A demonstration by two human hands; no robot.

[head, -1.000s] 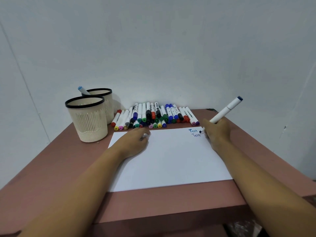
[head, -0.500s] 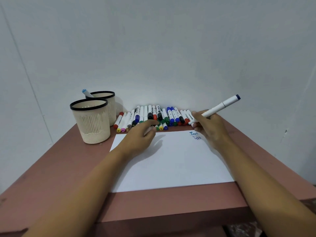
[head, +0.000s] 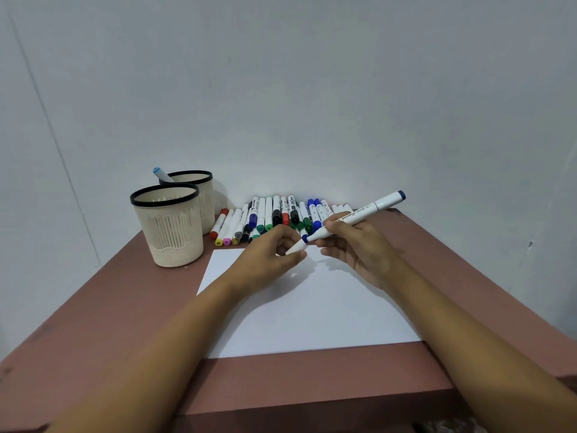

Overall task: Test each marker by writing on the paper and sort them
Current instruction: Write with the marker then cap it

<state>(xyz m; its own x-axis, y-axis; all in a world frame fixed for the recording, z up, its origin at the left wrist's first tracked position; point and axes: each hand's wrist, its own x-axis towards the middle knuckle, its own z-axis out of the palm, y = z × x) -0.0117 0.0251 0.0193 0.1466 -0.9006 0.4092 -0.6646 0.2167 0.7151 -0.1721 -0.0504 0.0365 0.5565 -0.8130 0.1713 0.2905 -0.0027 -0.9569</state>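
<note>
Marker (head: 356, 218), white barrel, blue nib end: gripped in my right hand (head: 356, 248), fingers curled round the lower barrel, above the far edge of the paper (head: 312, 307). Barrel tilted; nib end points down and left, dark blue tail end rises to the right, past the paper's far right corner.

Left hand (head: 268, 254) pinches the white cap (head: 296, 247) between thumb and fingers, also above the paper's far edge. Cap lies just beside the nib; whether they touch I cannot tell from this angle. Hands close together, each clamped on its own piece.

Row of markers (head: 274, 214) lies beyond the paper's far edge. Near cup (head: 168, 226), cream with a black rim, stands off the paper's far left corner. Far cup (head: 199, 189) just behind it holds one light-blue marker (head: 160, 174). Paper lies flat on the reddish-brown table (head: 109, 307).
</note>
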